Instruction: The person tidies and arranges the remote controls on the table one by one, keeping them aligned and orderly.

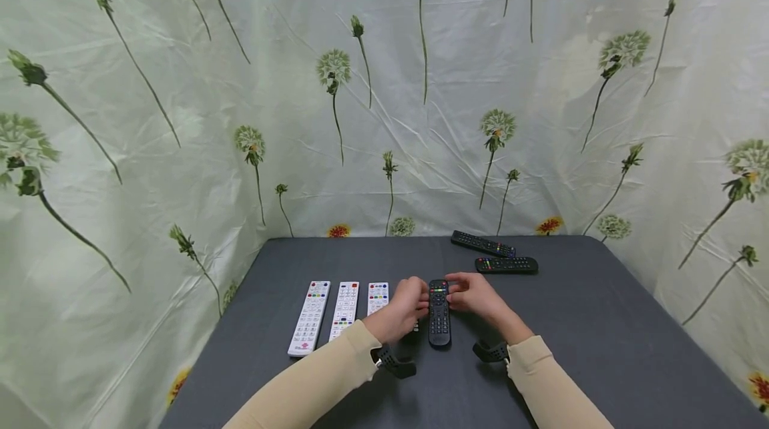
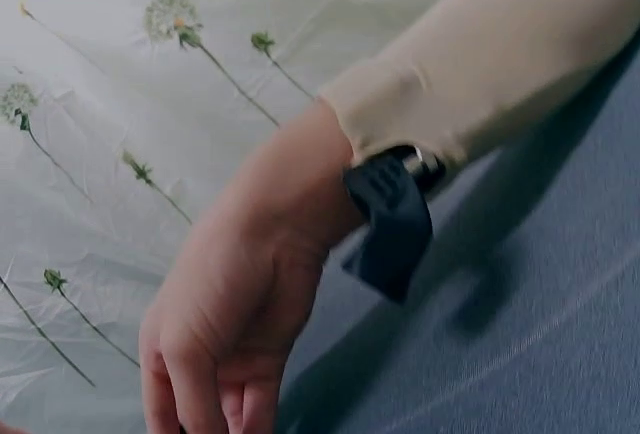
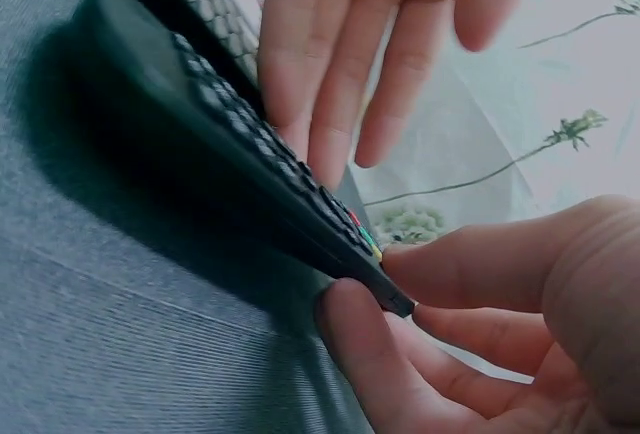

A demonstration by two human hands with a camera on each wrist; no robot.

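Observation:
A black remote control (image 1: 440, 322) stands lengthwise near the middle of the dark table. My right hand (image 1: 477, 297) pinches its far end between thumb and fingers; the right wrist view shows the remote (image 3: 250, 164) tilted, with a shadow beneath it. Beside its left edge is my left hand (image 1: 401, 309), fingers (image 3: 340, 84) fairly straight and loosely spread; whether they touch the remote is unclear. Three white remotes, the left one (image 1: 310, 319), the middle one (image 1: 345, 309) and the right one (image 1: 378, 295), lie in a row. Another remote (image 3: 215, 14) is mostly hidden behind the left hand.
Two more black remotes lie at the back right, one angled (image 1: 480, 243) and one nearly crosswise (image 1: 506, 265). A pale curtain (image 1: 288, 102) printed with dandelions surrounds the dark grey table (image 1: 577, 322). Dark straps hang at both wrists.

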